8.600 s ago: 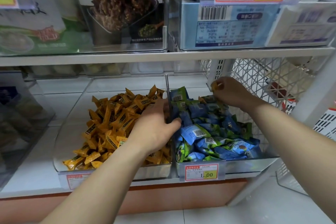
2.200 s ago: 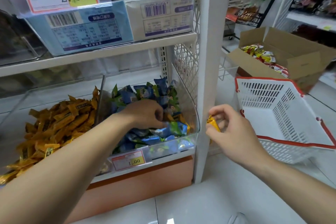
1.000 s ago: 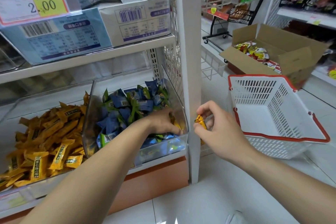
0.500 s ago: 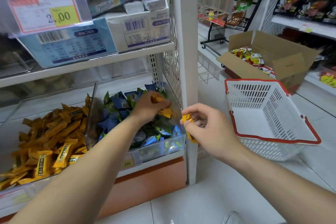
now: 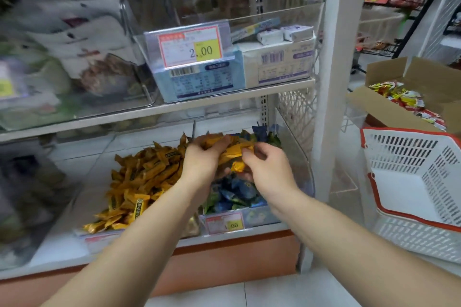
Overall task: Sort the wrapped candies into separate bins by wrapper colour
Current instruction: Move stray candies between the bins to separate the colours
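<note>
Two clear bins stand side by side on the lower shelf. The left bin (image 5: 82, 229) holds a heap of yellow-wrapped candies (image 5: 139, 182). The right bin (image 5: 299, 157) holds blue and green wrapped candies (image 5: 234, 192). My left hand (image 5: 202, 159) hovers over the divider between the bins, closed on a bunch of yellow candies (image 5: 234, 148). My right hand (image 5: 267, 167) is just beside it above the blue bin, pinching one yellow candy (image 5: 237, 166). The two hands nearly touch.
A white post (image 5: 334, 107) rises at the shelf's right end. A white basket with a red rim (image 5: 409, 217) sits on the floor at right, behind it an open cardboard box (image 5: 429, 82) of snack packs. Boxed goods and a price tag (image 5: 190, 46) fill the upper shelf.
My left hand lifted out of the blue bin with yellow candies. My right hand came in from beside the post to meet it over the bins. The view swung left.
</note>
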A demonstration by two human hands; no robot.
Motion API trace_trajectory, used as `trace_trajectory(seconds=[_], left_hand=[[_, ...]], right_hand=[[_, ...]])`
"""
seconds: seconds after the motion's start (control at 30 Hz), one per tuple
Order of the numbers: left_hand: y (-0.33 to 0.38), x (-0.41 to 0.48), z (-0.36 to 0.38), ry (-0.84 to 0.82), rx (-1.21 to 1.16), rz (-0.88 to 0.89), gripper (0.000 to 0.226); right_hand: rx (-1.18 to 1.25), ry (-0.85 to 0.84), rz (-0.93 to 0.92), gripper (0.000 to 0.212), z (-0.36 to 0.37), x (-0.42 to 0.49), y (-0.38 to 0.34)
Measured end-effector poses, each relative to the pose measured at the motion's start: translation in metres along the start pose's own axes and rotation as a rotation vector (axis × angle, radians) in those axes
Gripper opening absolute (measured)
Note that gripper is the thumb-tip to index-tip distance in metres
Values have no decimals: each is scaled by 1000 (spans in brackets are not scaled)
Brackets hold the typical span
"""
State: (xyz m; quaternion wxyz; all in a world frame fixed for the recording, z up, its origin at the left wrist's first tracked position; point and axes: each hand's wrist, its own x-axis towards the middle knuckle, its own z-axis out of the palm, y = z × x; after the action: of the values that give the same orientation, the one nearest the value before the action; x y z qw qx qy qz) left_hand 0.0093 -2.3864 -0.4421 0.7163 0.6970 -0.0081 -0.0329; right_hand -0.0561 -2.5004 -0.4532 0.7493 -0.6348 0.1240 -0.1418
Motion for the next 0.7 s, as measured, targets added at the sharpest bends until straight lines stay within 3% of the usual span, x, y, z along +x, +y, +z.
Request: trace_trajectory(seconds=[0.17,0.27,0.47,0.53,0.57,0.63,0.7], left_hand=[[-3,-6,-41,118,61,130,6],[-3,1,-65,217,191,299,8],[7,38,-108,487,318,394,7],[3,48,-122,549,389,420,5],[0,52,-128,555,428,413,4],[-8,62,-137,509,513,352,20],[-16,70,-141,393,586,262,41]], right_hand=[[-35,-65,-3,18,60,6,4],[9,-95,23,18,90,12,5],[247,-229,190,24,137,31,4],[69,-293,135,38,146,38,9],[-72,-332,44,34,149,40,11],[-337,-400,-171,16,152,43,13],[-538,-462,-266,28,155,48,14]])
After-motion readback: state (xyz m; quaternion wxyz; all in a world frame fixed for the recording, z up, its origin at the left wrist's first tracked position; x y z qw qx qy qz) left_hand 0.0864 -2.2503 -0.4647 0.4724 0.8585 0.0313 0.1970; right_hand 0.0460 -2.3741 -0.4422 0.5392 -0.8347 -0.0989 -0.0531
